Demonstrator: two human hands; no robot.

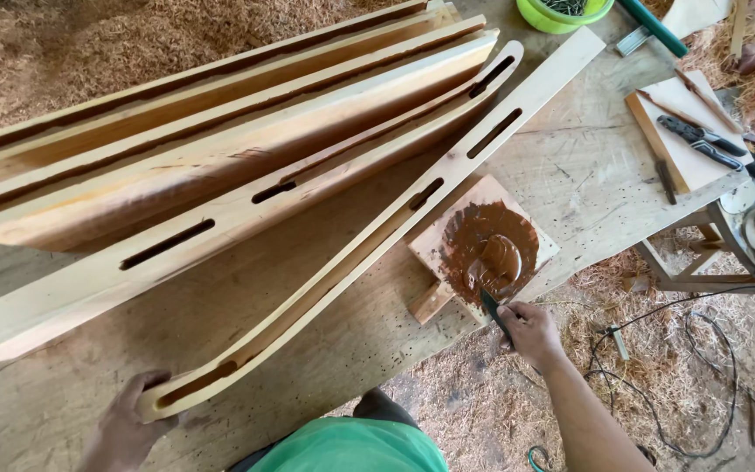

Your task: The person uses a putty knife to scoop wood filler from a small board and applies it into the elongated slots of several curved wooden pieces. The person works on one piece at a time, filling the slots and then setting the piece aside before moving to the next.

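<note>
Overhead: a person is looking down at a wooden workbench (570,166), sawdust lying all around it.
Left hand: the left hand (128,424) is gripping the near, rounded end of a long curved wooden rail (369,245), fingers curling over its edge and steadying it on the bench.
Rail: it is running diagonally up to the right, with narrow slots cut along it; it is looking stiff, fairly light and dry, best held at an end or along its flat edges.
Stack: similar slotted boards (203,149) are lying just behind it.
Paste board: a small board (482,249) is sitting just right of the rail, carrying soft, sticky brown paste (491,249).
Right hand: the right hand (530,332) is clenching the handle of a dark putty knife (491,306), its blade dipping into the paste.
Far right: pliers (701,140) are resting on a plank.
</note>
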